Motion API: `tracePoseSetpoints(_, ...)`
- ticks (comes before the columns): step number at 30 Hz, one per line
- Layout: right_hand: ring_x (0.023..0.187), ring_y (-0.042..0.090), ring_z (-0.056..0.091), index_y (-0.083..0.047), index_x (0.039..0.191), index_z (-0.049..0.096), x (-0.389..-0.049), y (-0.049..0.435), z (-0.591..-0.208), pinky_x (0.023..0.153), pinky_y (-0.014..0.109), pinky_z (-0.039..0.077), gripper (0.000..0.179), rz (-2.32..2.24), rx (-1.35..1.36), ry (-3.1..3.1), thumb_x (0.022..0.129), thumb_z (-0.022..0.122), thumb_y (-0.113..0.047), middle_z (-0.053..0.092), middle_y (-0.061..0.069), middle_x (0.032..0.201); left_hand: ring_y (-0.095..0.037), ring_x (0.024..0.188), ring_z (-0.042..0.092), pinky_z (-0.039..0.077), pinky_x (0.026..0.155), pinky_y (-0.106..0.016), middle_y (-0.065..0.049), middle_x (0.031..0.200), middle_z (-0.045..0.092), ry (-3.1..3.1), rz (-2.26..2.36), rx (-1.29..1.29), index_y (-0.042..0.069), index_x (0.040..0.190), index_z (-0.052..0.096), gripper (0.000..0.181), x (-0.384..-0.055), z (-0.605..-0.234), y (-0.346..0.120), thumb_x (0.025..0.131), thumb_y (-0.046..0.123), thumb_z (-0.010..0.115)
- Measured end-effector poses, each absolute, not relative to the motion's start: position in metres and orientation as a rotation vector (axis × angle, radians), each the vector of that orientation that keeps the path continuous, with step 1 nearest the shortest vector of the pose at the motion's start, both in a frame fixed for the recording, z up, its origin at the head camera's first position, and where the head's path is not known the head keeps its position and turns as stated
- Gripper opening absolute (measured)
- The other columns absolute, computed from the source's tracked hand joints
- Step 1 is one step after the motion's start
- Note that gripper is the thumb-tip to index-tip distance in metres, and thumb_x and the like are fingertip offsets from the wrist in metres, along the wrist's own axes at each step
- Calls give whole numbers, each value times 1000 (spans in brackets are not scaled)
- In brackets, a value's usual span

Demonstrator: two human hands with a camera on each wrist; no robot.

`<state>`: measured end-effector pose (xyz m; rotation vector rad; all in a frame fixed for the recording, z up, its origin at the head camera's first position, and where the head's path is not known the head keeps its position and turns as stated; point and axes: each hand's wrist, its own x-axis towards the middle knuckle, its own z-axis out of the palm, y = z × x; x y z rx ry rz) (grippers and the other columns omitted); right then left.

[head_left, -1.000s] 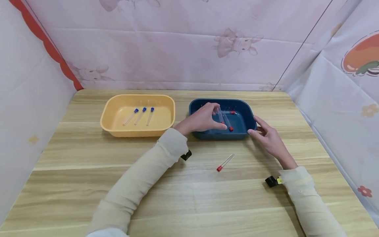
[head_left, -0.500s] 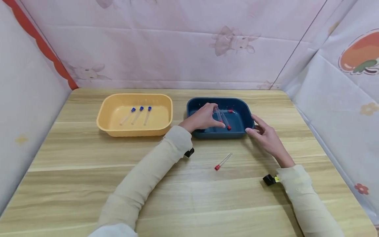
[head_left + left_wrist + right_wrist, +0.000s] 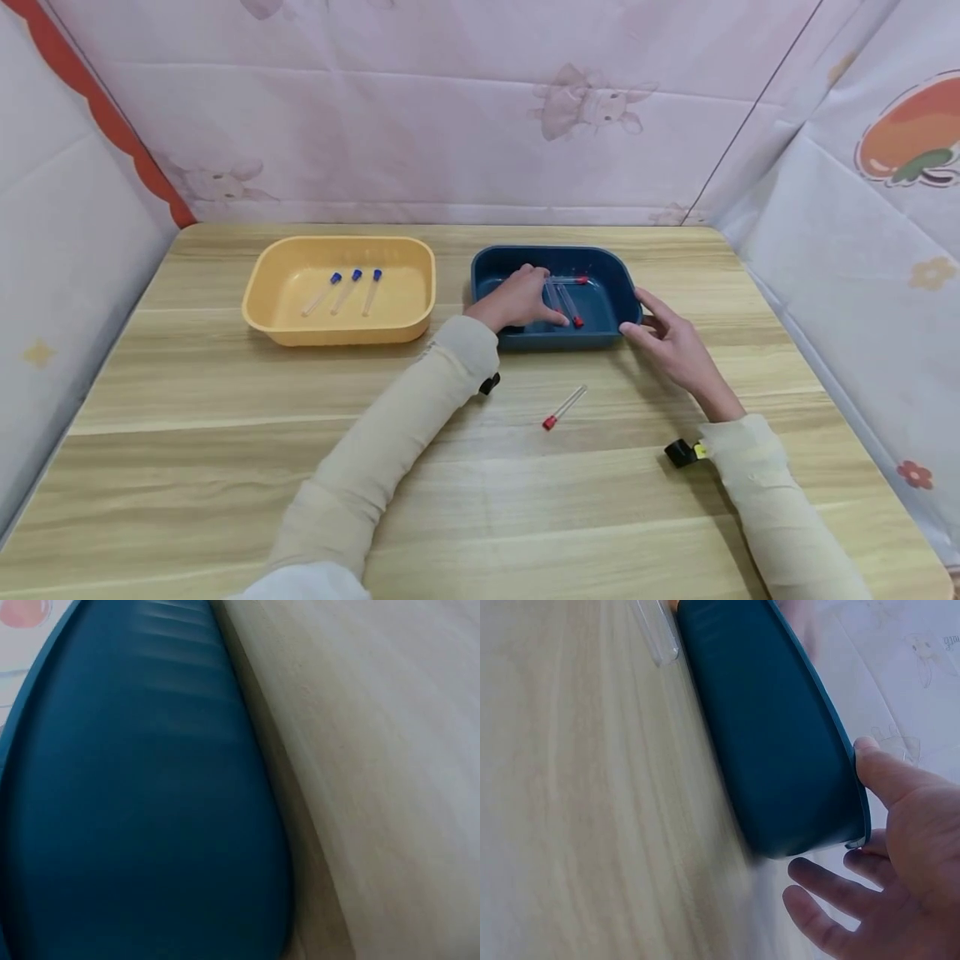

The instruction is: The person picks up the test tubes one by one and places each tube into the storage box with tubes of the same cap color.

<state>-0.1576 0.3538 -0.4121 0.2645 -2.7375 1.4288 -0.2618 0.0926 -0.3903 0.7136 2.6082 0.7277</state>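
Observation:
My left hand (image 3: 521,298) is inside the dark blue tray (image 3: 600,340), thumb spread from the fingers. Red-capped test tubes lie in the tray: one (image 3: 570,307) slants beside the thumb, another (image 3: 570,281) lies crosswise behind, and a third (image 3: 552,294) sits in the gap between thumb and fingers, partly covered. My right hand (image 3: 678,350) holds the tray's right end; in the right wrist view its thumb presses the rim and a fingertip touches the end. The left wrist view shows only the tray's outer wall (image 3: 150,787) and the table, without the hand.
A yellow tray (image 3: 337,336) with blue-capped tubes (image 3: 345,292) stands to the left. One red-capped tube (image 3: 564,408) lies on the wooden table (image 3: 480,500) in front of the blue tray. Printed cloth walls (image 3: 420,142) enclose the back and sides.
My left hand has lowered slightly in the blue tray, and its forearm has shifted right. The right hand keeps its place on the tray's end. The head view has shifted a little.

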Motion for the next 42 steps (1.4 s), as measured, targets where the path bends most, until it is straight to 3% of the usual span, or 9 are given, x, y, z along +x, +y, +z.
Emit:
tracePoseSetpoints(23,125,44,58,-2,161,34,-152,350,-410,86,4,45,67,1431,270,-2729,103,66,-14,37,24,160,-27,132,38,31,120,-43,-12,149,39,2724,522,663,6,156,42,94,-254,-395,98,85,54,82)
tracePoseSetpoints(42,126,44,59,-3,161,34,-151,348,-408,87,4,45,67,1436,276,-2721,103,66,-14,37,24,161,-27,139,35,31,120,-39,-15,157,34,2666,590,632,6,162,29,99,-255,-388,92,89,50,80)
